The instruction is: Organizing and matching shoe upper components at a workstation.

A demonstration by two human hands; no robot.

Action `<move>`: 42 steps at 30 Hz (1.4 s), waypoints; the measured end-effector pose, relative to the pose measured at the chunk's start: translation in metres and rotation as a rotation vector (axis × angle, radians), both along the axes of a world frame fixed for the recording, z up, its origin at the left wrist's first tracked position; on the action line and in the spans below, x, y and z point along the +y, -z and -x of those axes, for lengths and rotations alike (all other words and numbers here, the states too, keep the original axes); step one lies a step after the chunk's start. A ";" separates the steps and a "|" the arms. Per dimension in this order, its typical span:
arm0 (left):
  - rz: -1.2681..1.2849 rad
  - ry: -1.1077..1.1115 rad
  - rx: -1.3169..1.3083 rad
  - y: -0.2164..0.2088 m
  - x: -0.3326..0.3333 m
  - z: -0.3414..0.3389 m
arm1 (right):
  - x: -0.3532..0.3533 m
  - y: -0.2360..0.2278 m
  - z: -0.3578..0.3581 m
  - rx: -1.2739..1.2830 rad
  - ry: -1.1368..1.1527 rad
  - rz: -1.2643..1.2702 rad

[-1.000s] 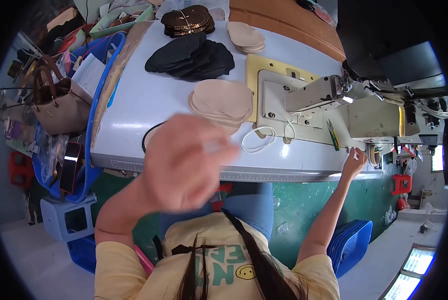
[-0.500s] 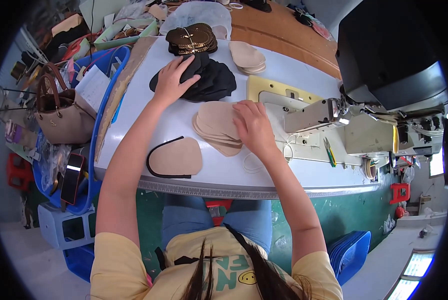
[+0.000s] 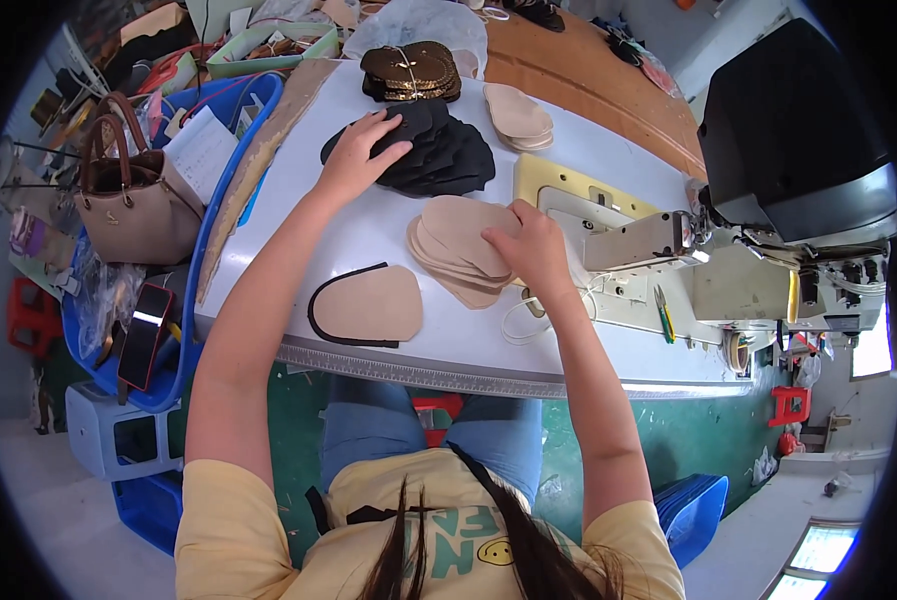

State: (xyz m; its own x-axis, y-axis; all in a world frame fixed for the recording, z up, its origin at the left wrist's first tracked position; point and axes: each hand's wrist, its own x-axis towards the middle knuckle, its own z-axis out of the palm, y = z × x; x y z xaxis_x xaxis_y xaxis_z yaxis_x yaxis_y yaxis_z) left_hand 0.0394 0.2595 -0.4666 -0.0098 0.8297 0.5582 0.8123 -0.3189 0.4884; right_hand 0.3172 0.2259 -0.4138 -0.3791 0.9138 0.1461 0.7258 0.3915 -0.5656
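Observation:
My left hand (image 3: pixel 366 158) lies with fingers spread on a loose pile of black cut fabric pieces (image 3: pixel 448 160). My right hand (image 3: pixel 536 248) pinches the right edge of the top beige fabric piece (image 3: pixel 460 222), thumb above and fingers curled at the edge. Under that piece several more rounded beige pieces (image 3: pixel 438 268) are fanned out. Closer to me a single beige piece (image 3: pixel 373 305) lies flat, with a black strip along its curved left side and near edge. Behind the black pile sits a tied bundle of dark, gold-edged pieces (image 3: pixel 408 72).
Another beige stack (image 3: pixel 518 115) lies farther back. A sewing machine (image 3: pixel 638 240) stands right of my right hand, with green-handled snips (image 3: pixel 664 312) on its bed. A blue basket (image 3: pixel 208 190) at left holds a handbag (image 3: pixel 138 215) and a phone (image 3: pixel 146 335). A ruler strip (image 3: pixel 428 378) edges the table.
My right hand has gone from resting on the beige stack to pinching the top piece's edge. My left hand stays on the black pieces. The whole view has shifted slightly.

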 end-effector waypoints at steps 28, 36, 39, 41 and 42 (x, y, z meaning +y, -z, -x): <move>-0.053 -0.004 0.207 0.027 -0.267 -0.032 | -0.091 0.021 0.027 0.697 -0.056 0.719; -0.090 -0.011 0.153 0.036 -0.265 -0.032 | -0.069 0.026 0.047 0.535 -0.102 0.805; -0.116 -0.017 0.116 0.039 -0.264 -0.031 | -0.072 0.024 0.050 0.492 -0.099 0.801; -0.150 -0.023 0.087 0.041 -0.264 -0.032 | -0.073 0.023 0.053 0.481 -0.085 0.795; -0.148 -0.020 0.083 0.041 -0.264 -0.033 | -0.074 0.023 0.053 0.496 -0.085 0.788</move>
State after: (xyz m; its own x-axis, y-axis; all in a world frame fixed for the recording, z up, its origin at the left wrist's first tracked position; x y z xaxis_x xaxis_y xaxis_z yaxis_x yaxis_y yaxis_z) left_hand 0.0721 -0.0042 -0.5072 0.0260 0.7386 0.6736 0.8546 -0.3661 0.3684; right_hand 0.2643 0.1523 -0.4367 -0.5092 0.7900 -0.3414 0.3171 -0.1966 -0.9278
